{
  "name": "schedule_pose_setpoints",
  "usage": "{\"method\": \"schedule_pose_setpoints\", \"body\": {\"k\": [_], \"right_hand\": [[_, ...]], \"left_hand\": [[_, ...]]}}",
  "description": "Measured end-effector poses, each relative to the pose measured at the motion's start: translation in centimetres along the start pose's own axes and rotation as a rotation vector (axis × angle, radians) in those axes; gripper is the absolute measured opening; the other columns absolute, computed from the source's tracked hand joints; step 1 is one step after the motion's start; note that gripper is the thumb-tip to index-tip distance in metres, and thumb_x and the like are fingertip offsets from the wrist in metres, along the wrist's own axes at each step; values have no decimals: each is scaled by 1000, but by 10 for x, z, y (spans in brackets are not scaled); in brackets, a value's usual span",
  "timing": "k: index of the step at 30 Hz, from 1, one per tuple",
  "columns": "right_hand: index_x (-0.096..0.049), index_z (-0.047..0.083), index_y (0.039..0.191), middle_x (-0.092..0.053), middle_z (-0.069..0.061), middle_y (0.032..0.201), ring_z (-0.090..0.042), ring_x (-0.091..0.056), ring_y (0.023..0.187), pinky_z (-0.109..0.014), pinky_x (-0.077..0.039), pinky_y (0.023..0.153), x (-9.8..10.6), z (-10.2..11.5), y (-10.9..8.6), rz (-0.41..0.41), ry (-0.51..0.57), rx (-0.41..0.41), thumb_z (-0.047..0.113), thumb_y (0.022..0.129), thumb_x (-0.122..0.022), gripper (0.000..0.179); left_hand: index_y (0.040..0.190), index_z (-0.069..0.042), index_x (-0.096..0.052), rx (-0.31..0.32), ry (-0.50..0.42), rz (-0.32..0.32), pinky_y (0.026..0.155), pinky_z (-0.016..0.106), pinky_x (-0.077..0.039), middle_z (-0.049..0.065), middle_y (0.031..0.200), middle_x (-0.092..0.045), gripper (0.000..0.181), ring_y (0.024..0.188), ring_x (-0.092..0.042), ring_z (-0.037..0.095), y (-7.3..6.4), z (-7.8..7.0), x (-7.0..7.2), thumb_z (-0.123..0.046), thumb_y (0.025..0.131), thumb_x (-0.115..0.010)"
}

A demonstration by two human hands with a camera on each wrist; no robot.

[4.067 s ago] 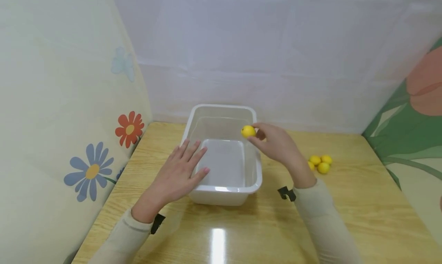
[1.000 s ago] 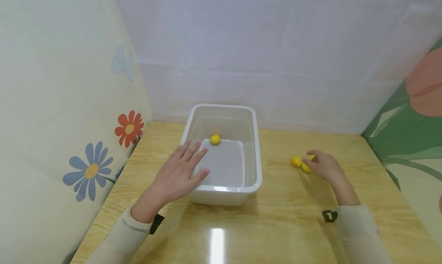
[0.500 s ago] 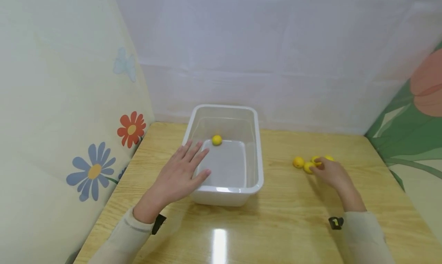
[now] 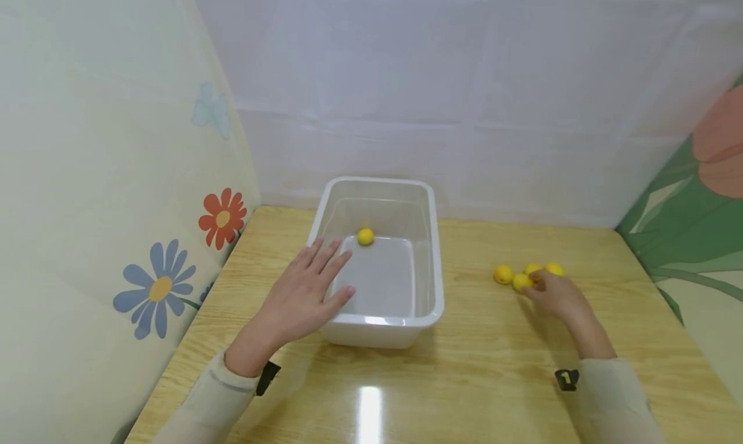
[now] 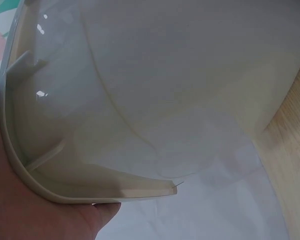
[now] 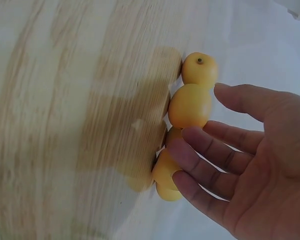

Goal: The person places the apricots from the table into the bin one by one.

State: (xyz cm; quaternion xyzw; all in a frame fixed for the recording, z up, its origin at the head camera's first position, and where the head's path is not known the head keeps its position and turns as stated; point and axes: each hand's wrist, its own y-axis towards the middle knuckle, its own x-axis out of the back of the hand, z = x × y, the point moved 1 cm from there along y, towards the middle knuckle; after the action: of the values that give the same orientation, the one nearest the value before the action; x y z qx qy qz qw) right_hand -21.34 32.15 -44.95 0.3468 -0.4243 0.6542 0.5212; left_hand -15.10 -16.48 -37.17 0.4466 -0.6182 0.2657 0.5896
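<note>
A white plastic tub (image 4: 380, 337) stands on the wooden table with one yellow lemon (image 4: 365, 237) at its far inner end. My left hand (image 4: 293, 295) lies across the tub's left rim, fingers straight and spread. In the left wrist view the left hand (image 5: 45, 215) touches the outside of the rim. Several more lemons (image 4: 503, 274) sit in a cluster to the right of the tub. My right hand (image 4: 557, 295) is at this cluster. The right wrist view shows thumb and fingers (image 6: 235, 155) parted beside a lemon (image 6: 190, 106), with fingertips covering part of the others.
The wooden table (image 4: 476, 366) runs up to a white backdrop (image 4: 371, 95) behind the tub. A flower-patterned cloth (image 4: 75, 173) borders the left side, and a green and red patterned cloth (image 4: 685, 237) the right.
Earlier the right hand held a lemon above the tub; that lemon now lies inside. The right hand has moved right, down to the lemon cluster. My left hand has stayed on the rim.
</note>
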Motion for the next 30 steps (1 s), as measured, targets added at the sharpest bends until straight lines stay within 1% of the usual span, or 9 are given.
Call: {"method": "schedule_pose_setpoints", "body": {"k": [7,11,20,27,30], "right_hand": [[-49,-15,137,-60,-39,124,-56,-57,113,-66,-47,92,-1,-2,2,15,-7,4,31,100,-61,60],[-48,-14,138,-60,-38,125,-57,-57,113,-67,-47,93,-3,-4,4,25,-9,6,32,99,-62,61],[-52,-12,135,-62,-36,123,-55,-58,112,-65,-47,93,-9,-5,6,10,-34,10,30,98,-63,57],[-48,-13,139,-59,-38,126,-56,-56,114,-66,-47,93,-5,0,3,41,-34,-19,30,99,-61,60],[-46,-13,139,-59,-38,125,-57,-57,112,-66,-48,91,-3,0,3,44,-30,-14,32,99,-61,62]], "left_hand": [[157,-11,-38,-2,-1,-7,126,51,-14,12,166,-26,68,155,-14,38,0,0,1,-52,103,-46],[157,-11,-38,2,-1,-3,126,51,-13,12,167,-24,68,155,-12,37,0,-1,2,-52,103,-46],[159,-13,-35,10,3,21,126,51,-12,10,168,-20,70,156,-10,36,-2,-2,1,-54,103,-44],[158,-12,-37,3,1,-1,126,51,-13,11,167,-22,69,155,-13,38,-1,-2,1,-53,103,-44],[158,-12,-37,6,-1,0,126,51,-12,11,167,-22,69,155,-12,38,-1,-2,1,-53,103,-44]]}}
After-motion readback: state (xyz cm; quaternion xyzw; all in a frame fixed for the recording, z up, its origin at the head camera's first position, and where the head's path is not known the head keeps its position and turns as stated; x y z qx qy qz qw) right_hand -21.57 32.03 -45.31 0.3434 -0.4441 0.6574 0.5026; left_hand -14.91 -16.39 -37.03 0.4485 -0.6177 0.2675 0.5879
